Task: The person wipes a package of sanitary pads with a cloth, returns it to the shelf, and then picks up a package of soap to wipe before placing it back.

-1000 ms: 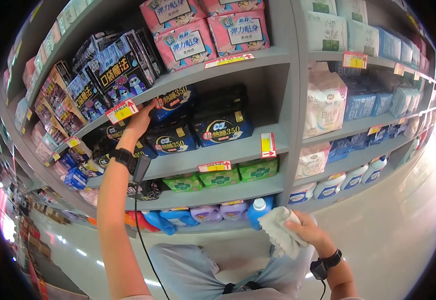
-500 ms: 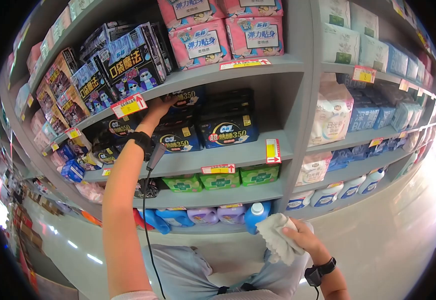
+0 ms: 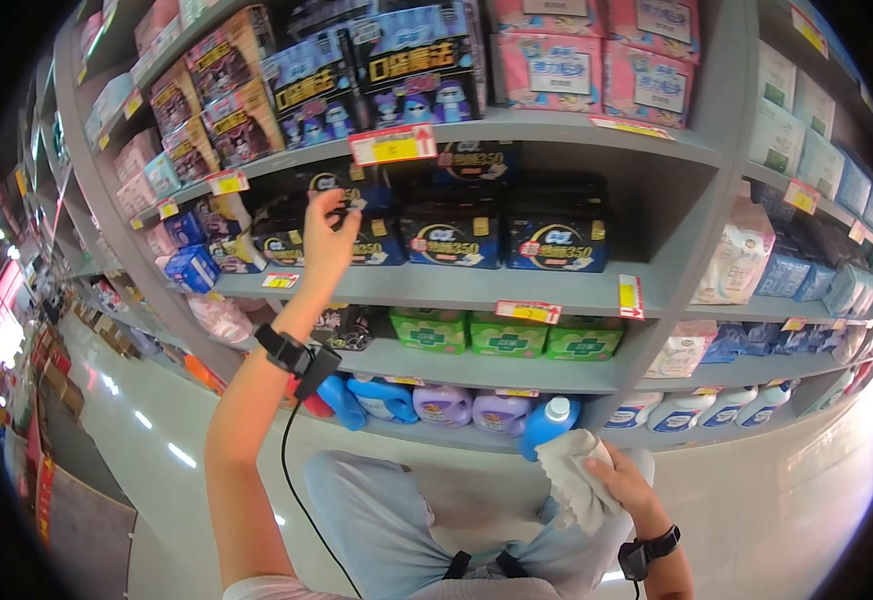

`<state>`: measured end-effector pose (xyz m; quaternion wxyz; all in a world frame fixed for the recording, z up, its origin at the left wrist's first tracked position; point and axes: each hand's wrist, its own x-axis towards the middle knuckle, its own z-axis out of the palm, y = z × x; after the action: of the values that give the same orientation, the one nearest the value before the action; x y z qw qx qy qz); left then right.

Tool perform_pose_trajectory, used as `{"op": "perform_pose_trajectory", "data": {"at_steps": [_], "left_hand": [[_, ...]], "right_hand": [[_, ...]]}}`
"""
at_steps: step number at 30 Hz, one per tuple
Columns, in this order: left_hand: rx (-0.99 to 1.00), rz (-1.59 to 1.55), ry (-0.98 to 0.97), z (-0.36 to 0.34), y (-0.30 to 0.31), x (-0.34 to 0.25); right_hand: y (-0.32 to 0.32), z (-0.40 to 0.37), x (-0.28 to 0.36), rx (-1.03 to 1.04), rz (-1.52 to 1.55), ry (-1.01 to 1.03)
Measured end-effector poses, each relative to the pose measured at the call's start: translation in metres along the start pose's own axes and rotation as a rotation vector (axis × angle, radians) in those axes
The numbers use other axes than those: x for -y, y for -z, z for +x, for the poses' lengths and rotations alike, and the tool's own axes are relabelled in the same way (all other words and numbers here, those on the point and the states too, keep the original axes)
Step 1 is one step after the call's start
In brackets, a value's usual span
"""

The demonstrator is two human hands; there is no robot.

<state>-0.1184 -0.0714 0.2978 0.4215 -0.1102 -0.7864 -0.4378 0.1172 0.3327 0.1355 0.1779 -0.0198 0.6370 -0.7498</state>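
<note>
My left hand [image 3: 330, 236] is raised in front of the dark blue packs [image 3: 371, 240] on the middle shelf, its fingers apart and curved, with nothing seen between them. More dark packs marked 350 [image 3: 453, 238] stand to its right, some stacked. Low on the right, my right hand [image 3: 621, 478] grips a crumpled pale cloth [image 3: 578, 482] above my right knee. The cloth hangs near a blue bottle [image 3: 548, 428] with a white cap.
Pink packs [image 3: 551, 75] and dark printed packs [image 3: 416, 70] fill the shelf above. Green packs [image 3: 506, 336] and purple bottles [image 3: 443, 405] are lower down. A grey upright divider [image 3: 721, 150] stands right of the dark packs. A black cable [image 3: 291, 480] hangs from my left wrist.
My left hand has come out from among the dark packs and moved left along them. The view has shifted, so the shelves appear further right. My right hand still holds the cloth.
</note>
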Motion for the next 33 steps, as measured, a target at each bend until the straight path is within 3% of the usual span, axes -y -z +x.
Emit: {"op": "perform_pose_trajectory", "data": {"at_steps": [4,6,8,9,10,16,19,24,26,28,32,33], "left_hand": [[0.009,-0.017,0.182,0.046,0.035,0.055],[0.125,-0.099,0.355,0.058,0.043,0.05],[0.325,-0.26,0.396,0.071,0.051,0.063],[0.296,-0.272,0.434,0.065,0.052,0.04],[0.32,-0.44,0.391,0.07,0.049,0.057],[0.379,-0.295,0.287,0.08,0.048,0.043],[0.117,-0.25,0.273,0.075,0.049,0.047],[0.068,-0.471,0.199,0.027,0.079,0.018],[0.04,-0.427,0.184,-0.002,0.092,0.006],[0.077,-0.551,0.263,-0.044,0.102,-0.005],[0.197,-0.507,0.338,-0.144,0.1,-0.005],[0.292,-0.56,0.295,-0.162,0.094,-0.009]], "right_hand": [[-0.033,0.011,0.004,0.058,-0.113,-0.04],[-0.045,0.012,0.004,0.054,-0.17,-0.028],[-0.056,0.007,0.012,0.039,-0.228,-0.012],[-0.064,0.003,0.022,0.055,-0.19,-0.022],[-0.069,-0.001,0.027,0.07,-0.149,-0.03],[-0.082,-0.007,0.031,0.023,-0.239,-0.049],[-0.084,-0.001,0.022,0.039,-0.24,-0.036],[-0.096,0.007,0.014,0.132,-0.203,-0.045],[-0.1,0.008,0.01,0.16,-0.248,-0.058],[-0.106,0.007,0.006,0.173,-0.196,-0.09],[-0.108,0.015,-0.014,0.056,-0.248,-0.038],[-0.109,0.02,-0.011,-0.109,-0.216,-0.076]]}}
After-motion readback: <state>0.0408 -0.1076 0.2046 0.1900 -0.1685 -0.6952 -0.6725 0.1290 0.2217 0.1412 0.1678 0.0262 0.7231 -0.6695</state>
